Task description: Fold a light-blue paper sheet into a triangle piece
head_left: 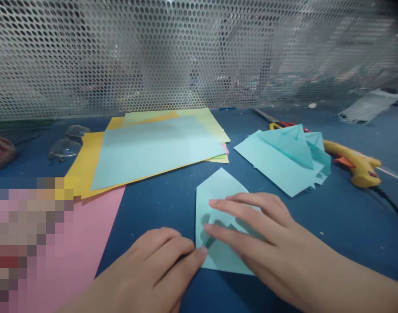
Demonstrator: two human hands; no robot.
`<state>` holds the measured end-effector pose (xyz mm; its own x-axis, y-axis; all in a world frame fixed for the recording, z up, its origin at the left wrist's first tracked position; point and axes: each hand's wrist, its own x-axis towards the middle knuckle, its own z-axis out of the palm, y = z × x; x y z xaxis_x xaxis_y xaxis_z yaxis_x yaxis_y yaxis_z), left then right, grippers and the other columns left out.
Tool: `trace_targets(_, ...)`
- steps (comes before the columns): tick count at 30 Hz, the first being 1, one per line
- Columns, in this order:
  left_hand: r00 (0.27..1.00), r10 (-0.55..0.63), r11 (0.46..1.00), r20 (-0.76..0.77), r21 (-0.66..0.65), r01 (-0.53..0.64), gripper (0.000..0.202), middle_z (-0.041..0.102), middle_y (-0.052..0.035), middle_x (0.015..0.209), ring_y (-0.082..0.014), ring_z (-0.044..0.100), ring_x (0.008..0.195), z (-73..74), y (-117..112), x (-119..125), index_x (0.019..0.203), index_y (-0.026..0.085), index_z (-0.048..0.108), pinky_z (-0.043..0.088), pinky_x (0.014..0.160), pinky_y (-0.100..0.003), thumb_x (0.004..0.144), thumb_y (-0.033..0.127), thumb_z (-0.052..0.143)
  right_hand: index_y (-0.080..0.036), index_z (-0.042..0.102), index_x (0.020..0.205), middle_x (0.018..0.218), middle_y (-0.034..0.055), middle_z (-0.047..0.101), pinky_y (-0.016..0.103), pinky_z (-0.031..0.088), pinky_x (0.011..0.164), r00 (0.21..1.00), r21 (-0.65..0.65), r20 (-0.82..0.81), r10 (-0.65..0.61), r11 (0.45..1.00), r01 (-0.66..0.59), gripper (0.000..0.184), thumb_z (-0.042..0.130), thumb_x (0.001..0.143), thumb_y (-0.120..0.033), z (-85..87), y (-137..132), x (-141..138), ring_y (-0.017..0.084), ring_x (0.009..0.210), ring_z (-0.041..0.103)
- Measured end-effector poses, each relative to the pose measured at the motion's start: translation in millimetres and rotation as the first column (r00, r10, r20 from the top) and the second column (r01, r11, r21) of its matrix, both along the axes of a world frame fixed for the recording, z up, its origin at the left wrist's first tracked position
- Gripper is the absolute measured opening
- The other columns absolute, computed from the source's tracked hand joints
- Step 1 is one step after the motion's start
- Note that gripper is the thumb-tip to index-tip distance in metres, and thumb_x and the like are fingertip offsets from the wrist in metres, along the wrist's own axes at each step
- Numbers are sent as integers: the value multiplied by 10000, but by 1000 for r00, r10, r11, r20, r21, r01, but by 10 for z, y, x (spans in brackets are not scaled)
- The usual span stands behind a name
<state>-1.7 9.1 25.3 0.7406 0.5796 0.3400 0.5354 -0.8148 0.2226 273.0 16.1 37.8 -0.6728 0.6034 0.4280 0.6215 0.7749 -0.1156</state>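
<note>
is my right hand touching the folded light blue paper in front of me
Touching. The head view shows the right hand lying flat on the folded light blue paper, fingers pressed on its surface.

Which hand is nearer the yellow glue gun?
Right. The right hand lies flat on the folded light-blue paper, below and left of the yellow glue gun. The left hand sits at that paper's left edge, farther from the gun.

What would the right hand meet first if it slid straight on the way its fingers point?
The right hand points left across the folded blue paper; past its edge, probably the left hand, whose fingertips touch that edge.
</note>
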Motion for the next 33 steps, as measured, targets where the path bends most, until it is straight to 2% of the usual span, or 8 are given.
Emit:
trace_targets(3, 997, 11, 998, -75, 59, -6, 350, 788, -41, 1164, -208, 691, 1124, 29, -4, 8, 1391, 244, 707, 536, 1112, -320, 1065, 205, 585, -230, 726, 1311, 1233, 59, 793, 406, 571, 931, 997, -199, -24, -76, 977, 70, 463, 752, 997, -570, 59, -11, -30, 273, 1108, 711)
trace_targets(5, 991, 12, 995, -133, 101, 1, 387, 780, -74, 1199, -252, 692, 1132, 48, 7, 27, 1407, 269, 712, 573, 1080, -378, 1024, 304, 675, -252, 732, 1201, 1100, 11, 792, 337, 599, 875, 994, -361, -41, -98, 929, 77, 408, 913, 877, -421, 85, -24, -40, 225, 1008, 736)
trace_targets(7, 987, 11, 992, -161, 129, 10, 418, 769, -95, 1234, -276, 687, 1145, 59, 28, 53, 1416, 277, 712, 584, 1070, -414, 1013, 388, 696, -268, 705, 1057, 969, -39, 773, 250, 579, 809, 992, -444, -95, -78, 895, 28, 195, 820, 934, -169, 93, -31, -37, 157, 906, 731)
trace_targets(9, 985, 8, 990, -173, 143, 17, 434, 764, -104, 1247, -285, 684, 1153, 62, 52, 77, 1413, 278, 715, 585, 1071, -431, 1009, 435, 697, -254, 668, 974, 901, -43, 770, 236, 549, 805, 990, -386, -137, 29, 919, -81, 215, 592, 1048, -66, 81, -25, -21, 128, 847, 719)
trace_targets(13, 982, -3, 988, -190, 151, 33, 438, 764, -106, 1246, -286, 683, 1162, 54, 78, 92, 1400, 280, 723, 580, 1080, -442, 1002, 461, 699, -230, 666, 899, 929, -34, 820, 288, 500, 931, 972, -149, -107, 208, 964, -222, 487, 291, 1197, -141, 46, 18, 22, 122, 878, 729)
trace_targets(20, 975, -15, 986, -220, 161, 51, 436, 770, -106, 1251, -288, 687, 1180, 31, 56, 67, 1390, 281, 728, 569, 1099, -460, 995, 465, 707, -232, 745, 953, 1085, -45, 866, 252, 511, 992, 971, -132, -33, 238, 962, -240, 511, 308, 1214, -186, 108, 128, 88, 98, 1035, 780)
trace_targets(26, 969, -20, 983, -248, 170, 64, 433, 775, -105, 1255, -288, 692, 1194, 23, 20, 42, 1382, 283, 732, 560, 1114, -475, 989, 466, 717, -190, 788, 1149, 1184, 40, 858, 248, 426, 1214, 944, -169, -69, 323, 929, -330, 516, 276, 1213, -181, 90, 187, 199, 71, 1220, 744)
trace_targets(33, 960, -44, 985, -275, 150, 88, 419, 785, -102, 1270, -287, 704, 1220, 54, 40, -10, 1379, 287, 736, 547, 1139, -494, 986, 431, 741, -180, 773, 1251, 1306, 49, 821, 255, 284, 1299, 917, -256, 43, 397, 891, -374, 527, 247, 1214, -183, 157, 249, 232, 68, 1337, 680)
